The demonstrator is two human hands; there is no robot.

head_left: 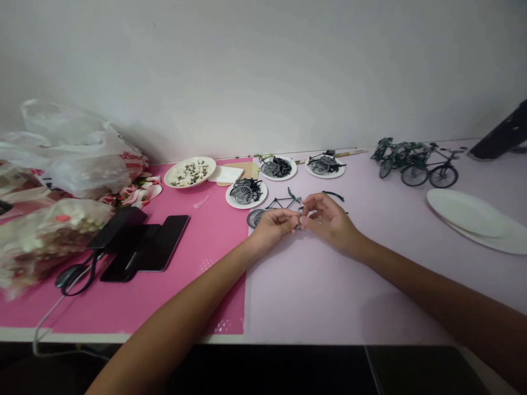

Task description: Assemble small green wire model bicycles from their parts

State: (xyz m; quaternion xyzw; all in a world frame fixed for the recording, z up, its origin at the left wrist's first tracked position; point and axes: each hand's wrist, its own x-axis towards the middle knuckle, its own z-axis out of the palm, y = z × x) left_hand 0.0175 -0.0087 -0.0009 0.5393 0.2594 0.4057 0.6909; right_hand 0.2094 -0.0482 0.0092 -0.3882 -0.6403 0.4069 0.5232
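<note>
My left hand (pixel 272 229) and my right hand (pixel 329 220) meet over the lilac part of the table. Both are closed, their fingertips pinching a small grey miniature bicycle part (pixel 300 218) between them. Fingers cover much of this part, so its exact kind is unclear. Just behind my left hand lie a dark miniature bicycle frame (pixel 283 202) and a spoked toy wheel (pixel 253 218). A dark curved strip (pixel 334 195), like a mudguard, rests beyond my right hand.
Small white plates (pixel 229 203) of wheels and dark parts stand behind the hands. Several assembled toy bicycles (pixel 415 164) and stacked white plates (pixel 473 214) are at right. Left are a bowl of small pieces (pixel 190 171), phones (pixel 164 244) and plastic bags (pixel 78 153).
</note>
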